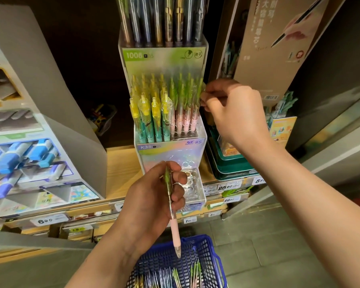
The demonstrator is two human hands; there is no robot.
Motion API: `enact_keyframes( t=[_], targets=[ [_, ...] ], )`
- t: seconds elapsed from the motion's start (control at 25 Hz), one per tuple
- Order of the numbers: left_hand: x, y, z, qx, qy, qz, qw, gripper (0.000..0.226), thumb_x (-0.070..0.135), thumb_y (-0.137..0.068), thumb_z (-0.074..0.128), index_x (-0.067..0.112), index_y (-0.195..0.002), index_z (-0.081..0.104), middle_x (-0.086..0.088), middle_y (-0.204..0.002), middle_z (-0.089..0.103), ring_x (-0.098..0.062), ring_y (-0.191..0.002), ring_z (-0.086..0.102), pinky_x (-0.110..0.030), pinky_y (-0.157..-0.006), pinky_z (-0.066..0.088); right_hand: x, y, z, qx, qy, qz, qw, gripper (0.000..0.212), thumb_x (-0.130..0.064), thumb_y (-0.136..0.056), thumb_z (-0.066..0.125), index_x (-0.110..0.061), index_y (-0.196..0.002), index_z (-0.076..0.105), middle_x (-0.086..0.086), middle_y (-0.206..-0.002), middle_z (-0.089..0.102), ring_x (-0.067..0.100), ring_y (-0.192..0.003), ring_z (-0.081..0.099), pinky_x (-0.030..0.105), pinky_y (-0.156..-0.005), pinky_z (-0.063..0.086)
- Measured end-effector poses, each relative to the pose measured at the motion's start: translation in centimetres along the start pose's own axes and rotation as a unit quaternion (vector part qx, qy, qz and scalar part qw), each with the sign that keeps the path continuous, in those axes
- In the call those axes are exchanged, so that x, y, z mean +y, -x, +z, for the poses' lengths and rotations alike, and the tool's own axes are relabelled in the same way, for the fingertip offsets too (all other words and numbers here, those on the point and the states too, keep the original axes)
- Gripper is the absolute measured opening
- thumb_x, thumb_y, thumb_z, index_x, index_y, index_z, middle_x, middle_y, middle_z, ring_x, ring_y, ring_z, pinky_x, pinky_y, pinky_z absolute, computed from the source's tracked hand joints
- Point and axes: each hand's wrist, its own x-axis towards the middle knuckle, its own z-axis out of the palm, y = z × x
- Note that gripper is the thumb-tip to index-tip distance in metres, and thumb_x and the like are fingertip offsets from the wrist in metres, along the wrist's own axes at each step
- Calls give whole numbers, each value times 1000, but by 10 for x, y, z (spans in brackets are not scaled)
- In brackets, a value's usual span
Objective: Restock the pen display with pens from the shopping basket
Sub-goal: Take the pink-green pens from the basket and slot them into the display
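Note:
A clear tiered pen display (170,146) stands on the wooden shelf, its middle tier packed with yellow-teal pens (149,117) on the left and green-pink pens (186,104) on the right. My right hand (233,109) pinches the top of a green-pink pen at the display's right edge. My left hand (152,198) grips another green-pink pen (172,208), tip pointing down, in front of the lowest tier of bare holes. Below, the blue shopping basket (208,248) holds several more pens (175,277).
A grey cardboard display of blue markers (29,159) stands to the left. Green boxes (231,163) and a tall brown cardboard stand (274,48) crowd the right. Dark and gold pens (160,21) fill the top tier. Price tags (224,187) line the shelf edge.

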Motion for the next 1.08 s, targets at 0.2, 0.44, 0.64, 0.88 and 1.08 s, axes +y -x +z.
enact_keyframes(
  t=[0.2,0.44,0.64,0.88,1.08],
  targets=[
    [-3,-2,-6,21,13,6,1000,36,30,-105,42,4,-116,66,-8,-82,61,-15,-57,48,-24,-49,42,2,0,2,1,28,-7,1000,16,-24,-95,64,-22,-108,73,-7,-95,76,8,-86,71,18,-85,54],
    [-6,-5,-8,33,-8,25,999,40,34,-102,46,6,-120,69,-13,-105,72,-18,-65,60,-27,-51,48,-16,63,2,-118,-171,123,971,10,-10,-92,70,-20,-90,66,-3,-80,69,-5,-64,63,5,-63,47],
    [-5,-9,-10,27,-53,28,998,42,40,-99,49,14,-125,69,-12,-107,74,-20,-75,70,-30,-58,57,-24,92,18,-263,-183,212,923,6,-25,-91,73,-24,-96,75,-10,-87,75,8,-67,73,31,-75,63],
    [-6,-11,-6,8,-65,32,997,40,45,-98,44,30,-122,73,-10,-112,78,-17,-66,72,-28,-59,59,-15,86,19,-336,-166,230,898,15,-30,-92,72,-21,-103,77,-2,-91,78,12,-79,76,37,-88,60],
    [-4,-15,-9,5,-38,11,999,47,51,-100,46,18,-125,69,-11,-102,74,-23,-75,68,-30,-63,58,-14,70,10,-243,-272,221,904,12,-15,-86,76,-10,-97,76,-2,-77,75,11,-67,65,27,-70,59]
  ],
)
